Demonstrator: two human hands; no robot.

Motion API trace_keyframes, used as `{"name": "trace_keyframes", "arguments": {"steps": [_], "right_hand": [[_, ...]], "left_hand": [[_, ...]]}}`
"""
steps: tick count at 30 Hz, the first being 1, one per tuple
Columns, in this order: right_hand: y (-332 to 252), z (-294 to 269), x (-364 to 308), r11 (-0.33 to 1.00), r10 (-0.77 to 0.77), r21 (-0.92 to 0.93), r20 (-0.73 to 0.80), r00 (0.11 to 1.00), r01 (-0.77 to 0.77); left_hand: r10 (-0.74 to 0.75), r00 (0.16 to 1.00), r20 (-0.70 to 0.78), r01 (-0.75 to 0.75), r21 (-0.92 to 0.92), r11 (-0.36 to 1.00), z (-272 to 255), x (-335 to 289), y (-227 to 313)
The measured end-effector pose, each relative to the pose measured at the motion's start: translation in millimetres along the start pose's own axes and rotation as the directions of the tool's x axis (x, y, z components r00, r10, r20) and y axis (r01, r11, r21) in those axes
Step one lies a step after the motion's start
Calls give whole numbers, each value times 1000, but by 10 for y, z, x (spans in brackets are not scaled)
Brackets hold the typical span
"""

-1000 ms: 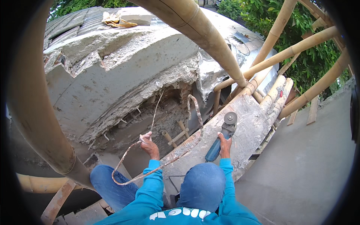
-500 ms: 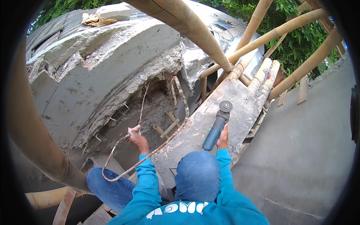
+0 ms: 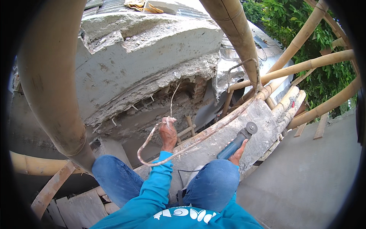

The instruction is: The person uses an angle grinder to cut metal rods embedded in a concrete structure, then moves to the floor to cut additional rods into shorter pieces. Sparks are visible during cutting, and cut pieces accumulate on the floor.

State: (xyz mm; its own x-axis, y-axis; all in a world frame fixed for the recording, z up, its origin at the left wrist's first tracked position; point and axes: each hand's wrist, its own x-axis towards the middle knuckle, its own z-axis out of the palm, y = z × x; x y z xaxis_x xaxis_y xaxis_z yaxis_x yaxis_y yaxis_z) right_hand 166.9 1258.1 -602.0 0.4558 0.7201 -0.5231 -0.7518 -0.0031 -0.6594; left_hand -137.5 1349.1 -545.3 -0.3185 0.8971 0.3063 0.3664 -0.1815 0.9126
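My left hand (image 3: 167, 133) is closed around a long, rusty bent steel bar (image 3: 140, 149). From the hand, a thin straight length runs up to the broken hollow under the concrete, while the rest loops low over my left sleeve. That bar then stretches far right, and its hooked end lies across the bamboo poles. In my right hand (image 3: 238, 154) is a blue angle grinder (image 3: 231, 149), resting on or just above the concrete ledge (image 3: 263, 118), which I cannot tell. Its round disc (image 3: 251, 128) points away from me. Part of the right hand is hidden behind the grinder and my knee.
A thick bamboo post (image 3: 53, 87) rises at the left, and another bamboo pole (image 3: 234, 30) slants across the top. More poles cross at the right. Ahead is a broken concrete slab (image 3: 145, 57) with short bar stubs sticking out. A grey plastered wall (image 3: 305, 175) fills the right.
The bar's hooked end has swung right, from the broken hollow over to the bamboo poles. My left hand still grips the bar. The grinder stays in my right hand, and the view has shifted.
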Motion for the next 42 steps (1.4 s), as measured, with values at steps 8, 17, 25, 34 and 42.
{"name": "trace_keyframes", "arguments": {"steps": [8,17,25,34,42], "right_hand": [[-47,-247,-69,998,-46,41,-126,991,52],[-417,-768,-182,990,-119,42,-252,960,134],[-233,-714,-77,987,-153,29,-170,973,160],[-29,-661,84,996,-45,69,-182,982,58],[-137,-676,-155,993,-75,77,-158,985,88]], "left_hand": [[231,867,441,-290,71,954,794,-316,319],[112,993,-42,-110,62,992,300,-185,58],[-258,859,-442,145,-273,951,-462,758,-753],[79,990,-120,-114,-317,941,365,416,430],[-413,869,-273,254,-469,846,346,-63,69]]}}
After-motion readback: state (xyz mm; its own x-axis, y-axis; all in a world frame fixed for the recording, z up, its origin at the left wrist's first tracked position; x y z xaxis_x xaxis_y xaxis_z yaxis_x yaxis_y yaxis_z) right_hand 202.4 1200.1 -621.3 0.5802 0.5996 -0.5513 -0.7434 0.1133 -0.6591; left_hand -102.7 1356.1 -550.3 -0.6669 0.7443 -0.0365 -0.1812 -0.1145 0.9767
